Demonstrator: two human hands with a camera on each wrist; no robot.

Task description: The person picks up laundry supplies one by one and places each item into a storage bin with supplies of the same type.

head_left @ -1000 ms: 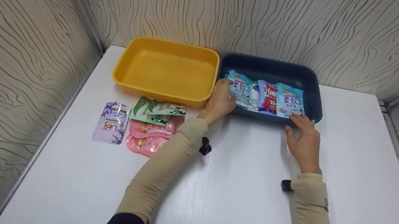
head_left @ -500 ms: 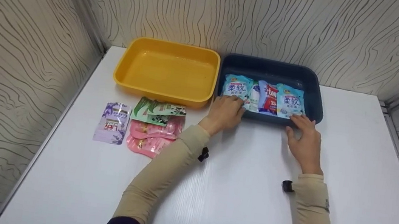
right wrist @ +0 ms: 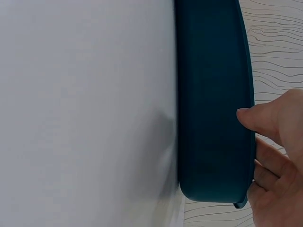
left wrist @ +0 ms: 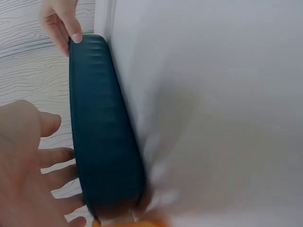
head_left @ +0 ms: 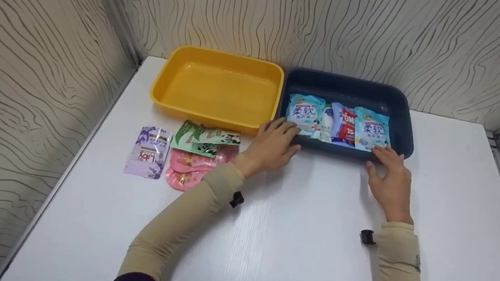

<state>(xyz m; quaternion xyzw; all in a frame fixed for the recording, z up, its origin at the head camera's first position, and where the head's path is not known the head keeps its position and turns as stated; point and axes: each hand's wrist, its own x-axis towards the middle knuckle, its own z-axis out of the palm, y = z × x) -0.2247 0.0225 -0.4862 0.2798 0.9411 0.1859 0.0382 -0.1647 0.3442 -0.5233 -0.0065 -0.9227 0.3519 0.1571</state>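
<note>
A dark blue basin [head_left: 352,82] holds a row of packets along its front: a light blue pouch [head_left: 305,114] at the left, a white one [head_left: 327,123], a purple-and-red packet [head_left: 345,123], and another light blue pouch [head_left: 372,129] at the right. My left hand [head_left: 270,148] hovers at the basin's front left corner, fingers loosely extended by the rim and holding nothing. At the front right, my right hand [head_left: 392,189] pinches the rim; in the right wrist view its thumb [right wrist: 258,117] lies on the outer wall, with the fingers over the edge.
A yellow basin [head_left: 212,117] stands against the blue one on its left. In front of it lie green panda-print sachets [head_left: 195,142], pink sachets [head_left: 182,179] and a purple Liby sachet [head_left: 148,154]. Patterned walls [head_left: 246,11] enclose the white table [head_left: 292,260].
My left hand has drawn back from the left light blue pouch toward the basin's corner. That pouch now sits straighter in the row. My right hand keeps its place; the head view has shifted slightly.
</note>
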